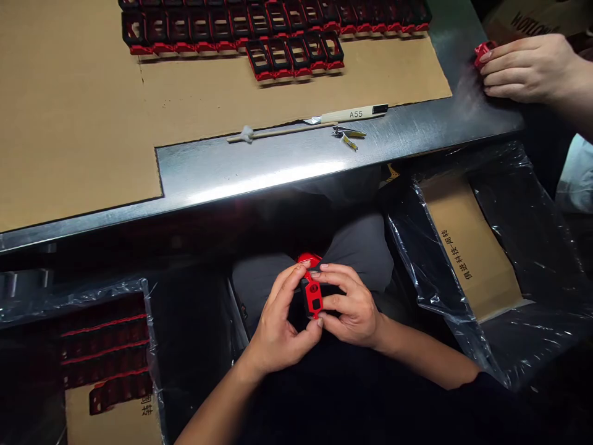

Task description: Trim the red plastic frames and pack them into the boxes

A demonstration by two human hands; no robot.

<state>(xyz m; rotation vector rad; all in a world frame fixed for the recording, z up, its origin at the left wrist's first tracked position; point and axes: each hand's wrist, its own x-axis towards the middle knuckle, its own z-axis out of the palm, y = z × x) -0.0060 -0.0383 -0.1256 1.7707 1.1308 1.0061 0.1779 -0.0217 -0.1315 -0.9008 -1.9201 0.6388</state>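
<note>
Over my lap, a small red-and-black plastic frame (314, 298) is held between both hands. My left hand (283, 318) grips it from the left, with the thumb at its lower end and fingertips at its upper end. From the right, my right hand (349, 306) has its fingers on the frame's side and ends. The red face, with a round mark and a dark square opening, is turned up toward me. Just behind its upper end shows another bit of red (308, 258), whose kind I cannot make out.
Rows of similar red-and-black frames (278, 55) stand on cardboard (83, 123) on the metal table. Near its edge lie a craft knife (354, 114), a stick with cotton (278, 133) and nail clippers (349, 133). Plastic-lined bins flank me. A co-worker's hand (532, 68) holds a red part.
</note>
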